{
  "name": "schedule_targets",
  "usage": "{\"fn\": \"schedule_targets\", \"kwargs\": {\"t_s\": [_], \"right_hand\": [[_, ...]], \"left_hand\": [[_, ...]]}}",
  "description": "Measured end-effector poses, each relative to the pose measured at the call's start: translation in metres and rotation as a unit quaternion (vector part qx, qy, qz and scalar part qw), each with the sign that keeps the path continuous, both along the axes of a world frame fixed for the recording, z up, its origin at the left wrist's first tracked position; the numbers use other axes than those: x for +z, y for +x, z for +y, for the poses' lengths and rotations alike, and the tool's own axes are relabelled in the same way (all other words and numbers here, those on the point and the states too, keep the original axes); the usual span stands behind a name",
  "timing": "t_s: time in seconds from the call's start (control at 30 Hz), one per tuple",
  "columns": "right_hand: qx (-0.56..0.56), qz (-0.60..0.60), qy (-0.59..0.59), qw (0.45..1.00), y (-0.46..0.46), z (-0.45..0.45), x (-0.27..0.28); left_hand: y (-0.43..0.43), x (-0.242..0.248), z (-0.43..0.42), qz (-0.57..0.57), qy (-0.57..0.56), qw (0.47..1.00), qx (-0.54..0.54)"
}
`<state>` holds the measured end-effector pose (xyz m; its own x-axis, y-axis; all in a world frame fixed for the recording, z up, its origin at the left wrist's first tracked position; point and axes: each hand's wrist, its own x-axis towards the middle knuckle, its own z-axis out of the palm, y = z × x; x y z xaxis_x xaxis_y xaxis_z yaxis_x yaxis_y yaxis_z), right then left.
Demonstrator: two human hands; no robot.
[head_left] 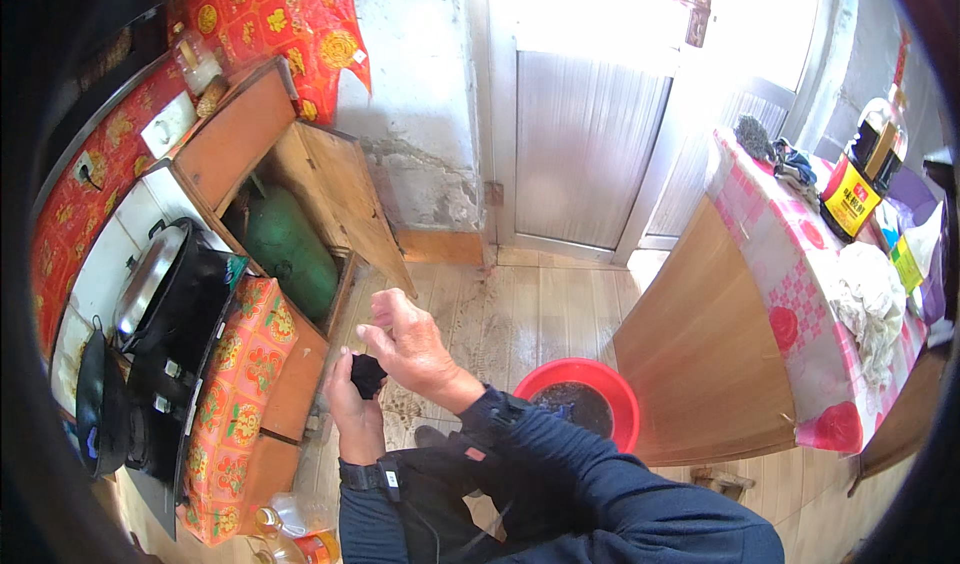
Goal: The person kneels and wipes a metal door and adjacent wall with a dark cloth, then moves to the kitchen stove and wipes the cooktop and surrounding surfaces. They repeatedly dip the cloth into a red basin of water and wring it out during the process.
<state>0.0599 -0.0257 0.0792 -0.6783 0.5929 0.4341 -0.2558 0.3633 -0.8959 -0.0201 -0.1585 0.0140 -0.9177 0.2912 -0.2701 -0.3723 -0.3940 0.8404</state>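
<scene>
My left hand (pixel 354 406) holds a small black wadded item (pixel 367 376), perhaps a cloth, in its curled fingers. Just above and to the right of it is my right hand (pixel 420 345), its fingers apart and bent, with nothing visible in it. Both hands are in front of an open wooden cabinet door (pixel 341 189). Inside that cabinet stands a green gas cylinder (pixel 289 253).
A red basin (pixel 628 406) of dark water sits on the floor. Left is a black gas stove (pixel 169 391) with a lidded pot (pixel 154 279) and a wok (pixel 97 406). At right, a cloth-covered table (pixel 795 294) bears a sauce bottle (pixel 851 196) and a white rag (pixel 866 301). Plastic bottles (pixel 281 538) stand lower left.
</scene>
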Motion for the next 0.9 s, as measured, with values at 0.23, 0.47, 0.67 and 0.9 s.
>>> {"fn": "schedule_targets", "kwargs": {"t_s": [0.23,0.47,0.67,0.9], "right_hand": [[-0.003,-0.091,0.097,0.991,-0.025,-0.039,-0.03],[0.073,-0.071,0.26,0.96,-0.023,-0.061,-0.039],[0.062,-0.123,0.317,0.938,-0.027,-0.069,-0.05],[0.03,-0.217,0.327,0.919,-0.036,-0.068,-0.059]], "left_hand": [[-0.002,-0.003,-0.016,-0.008,0.076,0.997,0.007],[-0.016,-0.006,-0.033,-0.041,0.142,0.989,0.005],[-0.021,-0.013,-0.042,0.008,0.172,0.985,-0.024],[-0.018,-0.021,-0.044,-0.002,0.132,0.991,0.0]]}}
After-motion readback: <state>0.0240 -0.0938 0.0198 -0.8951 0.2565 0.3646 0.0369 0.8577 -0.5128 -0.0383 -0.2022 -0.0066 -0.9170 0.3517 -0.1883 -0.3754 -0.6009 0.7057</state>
